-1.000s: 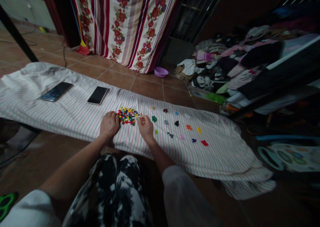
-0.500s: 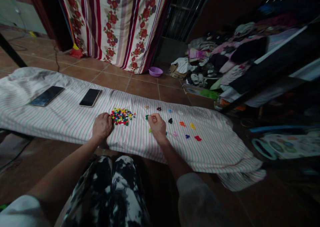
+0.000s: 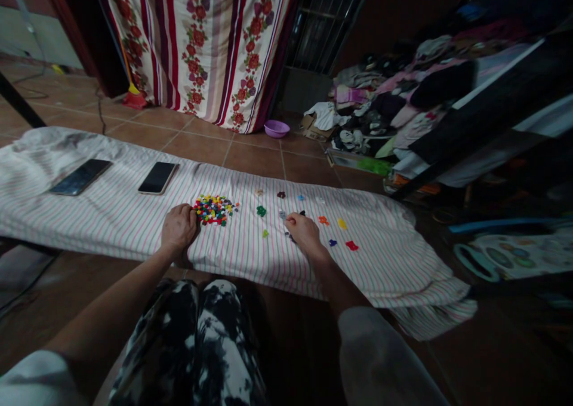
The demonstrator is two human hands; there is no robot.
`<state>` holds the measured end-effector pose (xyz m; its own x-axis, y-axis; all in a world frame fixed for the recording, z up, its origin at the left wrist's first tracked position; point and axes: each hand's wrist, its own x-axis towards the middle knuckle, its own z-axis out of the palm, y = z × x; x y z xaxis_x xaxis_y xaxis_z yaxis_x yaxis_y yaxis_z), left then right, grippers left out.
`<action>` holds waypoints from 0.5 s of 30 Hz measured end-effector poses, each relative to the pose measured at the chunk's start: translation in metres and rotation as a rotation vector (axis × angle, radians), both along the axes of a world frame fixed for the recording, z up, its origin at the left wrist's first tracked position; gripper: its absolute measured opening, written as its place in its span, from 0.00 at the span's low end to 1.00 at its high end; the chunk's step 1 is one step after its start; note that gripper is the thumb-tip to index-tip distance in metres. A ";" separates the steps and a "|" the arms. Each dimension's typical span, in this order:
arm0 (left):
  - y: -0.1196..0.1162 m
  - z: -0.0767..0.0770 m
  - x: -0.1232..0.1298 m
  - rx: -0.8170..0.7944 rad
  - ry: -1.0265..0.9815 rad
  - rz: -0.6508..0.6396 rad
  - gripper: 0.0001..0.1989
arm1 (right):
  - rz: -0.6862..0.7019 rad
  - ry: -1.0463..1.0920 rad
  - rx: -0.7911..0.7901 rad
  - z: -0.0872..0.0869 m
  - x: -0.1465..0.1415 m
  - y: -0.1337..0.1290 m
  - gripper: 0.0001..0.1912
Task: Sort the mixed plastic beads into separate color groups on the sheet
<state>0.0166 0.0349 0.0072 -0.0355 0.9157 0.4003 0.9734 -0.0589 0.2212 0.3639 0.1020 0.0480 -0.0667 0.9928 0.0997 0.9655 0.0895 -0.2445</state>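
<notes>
A mixed pile of tiny coloured pieces (image 3: 215, 209) lies on the striped cloth (image 3: 250, 263). My left hand (image 3: 179, 227) rests palm down at the pile's left edge, its fingertips touching the pieces; it looks loosely open. My right hand (image 3: 305, 231) is closed in a pinch beside a small grey group (image 3: 282, 214); whatever is between the fingertips is too small to make out. Around it lie small single-colour groups: green (image 3: 261, 211), lime (image 3: 265, 233), brown (image 3: 281, 194), light blue (image 3: 301, 197), orange (image 3: 323, 220), yellow (image 3: 342, 223), dark blue (image 3: 332, 243) and red (image 3: 352, 246). The right hand partly covers a black group (image 3: 302, 213).
Two phones, a larger one (image 3: 81, 177) and a smaller one (image 3: 157, 178), lie on the cloth at left. Beyond the cloth's far edge are a purple basin (image 3: 276, 129), a floral curtain (image 3: 215, 48) and a heap of clothes (image 3: 385, 101). My knees (image 3: 192, 334) are below the near edge.
My right hand has moved right from the green group to beside the grey one, still pinched, uncovering the green pieces. My left hand stays at the pile. The view has shifted slightly.
</notes>
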 end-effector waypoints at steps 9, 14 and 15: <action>0.000 0.002 0.004 0.021 -0.003 0.055 0.11 | 0.023 -0.014 0.064 -0.006 -0.002 0.006 0.05; -0.001 0.005 0.004 -0.010 0.070 0.037 0.09 | 0.020 0.005 0.061 -0.008 -0.002 0.005 0.05; -0.001 0.005 0.004 -0.010 0.064 0.031 0.09 | 0.018 0.006 0.059 -0.008 -0.003 0.005 0.06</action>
